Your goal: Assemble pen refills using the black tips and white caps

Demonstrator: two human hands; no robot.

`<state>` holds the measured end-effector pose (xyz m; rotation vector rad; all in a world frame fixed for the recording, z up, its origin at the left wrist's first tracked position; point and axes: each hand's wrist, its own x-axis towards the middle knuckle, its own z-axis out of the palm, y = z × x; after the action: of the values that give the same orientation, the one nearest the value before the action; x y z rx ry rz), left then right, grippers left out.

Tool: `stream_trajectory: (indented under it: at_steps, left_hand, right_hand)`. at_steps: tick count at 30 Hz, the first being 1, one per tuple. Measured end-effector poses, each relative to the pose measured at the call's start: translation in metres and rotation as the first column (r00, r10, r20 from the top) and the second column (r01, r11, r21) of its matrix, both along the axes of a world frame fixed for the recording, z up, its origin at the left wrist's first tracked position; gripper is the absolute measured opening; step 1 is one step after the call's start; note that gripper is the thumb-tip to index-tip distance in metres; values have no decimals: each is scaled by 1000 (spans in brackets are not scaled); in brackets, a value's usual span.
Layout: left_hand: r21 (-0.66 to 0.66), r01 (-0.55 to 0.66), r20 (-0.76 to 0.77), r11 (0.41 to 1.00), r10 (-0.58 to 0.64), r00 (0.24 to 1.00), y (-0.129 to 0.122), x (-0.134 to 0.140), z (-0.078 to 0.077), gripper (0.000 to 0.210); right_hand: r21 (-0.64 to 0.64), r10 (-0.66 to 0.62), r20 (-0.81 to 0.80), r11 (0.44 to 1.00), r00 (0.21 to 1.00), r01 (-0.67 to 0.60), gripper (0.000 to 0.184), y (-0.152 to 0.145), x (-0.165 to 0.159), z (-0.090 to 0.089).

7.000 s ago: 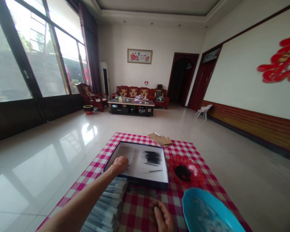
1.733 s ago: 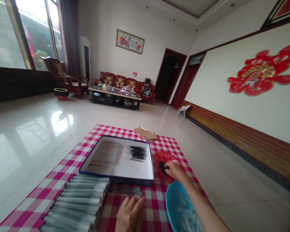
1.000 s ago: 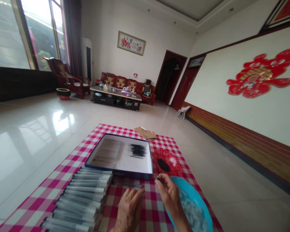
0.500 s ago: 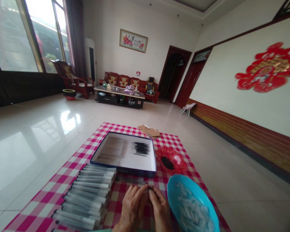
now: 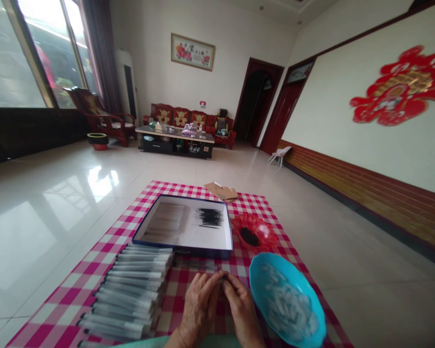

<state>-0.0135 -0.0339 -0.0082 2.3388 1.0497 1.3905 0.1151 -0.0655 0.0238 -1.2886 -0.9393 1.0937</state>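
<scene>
My left hand and my right hand meet at the near middle of the table, fingertips pinched together. Between them is a small black piece, mostly covered by the fingers; whatever else the left fingers grip is hidden. Just beyond the fingertips some clear tubes lie on the cloth. To the left is a stack of pens with clear barrels, white at one end and black at the other. Beside my right hand stands a blue bowl of small whitish translucent pieces.
A shallow dark-rimmed box ahead holds thin clear tubes and black refill-like sticks. Right of it sits a red bowl with small black pieces. Brown cardboard lies at the checkered cloth's far edge.
The view has shifted slightly, with the table's things a little higher in the picture. My fingertips have closed further over the small black piece, which now shows less.
</scene>
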Motion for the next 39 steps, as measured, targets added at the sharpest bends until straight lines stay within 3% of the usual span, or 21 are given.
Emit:
stream_trajectory:
  at_steps: [6, 13, 33, 39]
  left_hand:
    - [6, -4, 3, 1000, 4, 1000, 0, -1, 2, 32]
    - [-13, -32, 0, 999, 32, 999, 3, -2, 4, 32]
    - [-20, -22, -76, 1000, 21, 997, 2, -3, 8, 30]
    - [12, -36, -83, 999, 37, 996, 2, -4, 13, 27]
  right_hand:
    - [65, 26, -46, 998, 999, -23, 24, 1, 0, -3]
    - [51, -93, -27, 994, 995, 95, 28, 0, -1, 0]
    - [73, -62, 67, 996, 996, 57, 30, 2, 2, -6]
    - [71, -57, 99, 996, 993, 50, 32, 0, -1, 1]
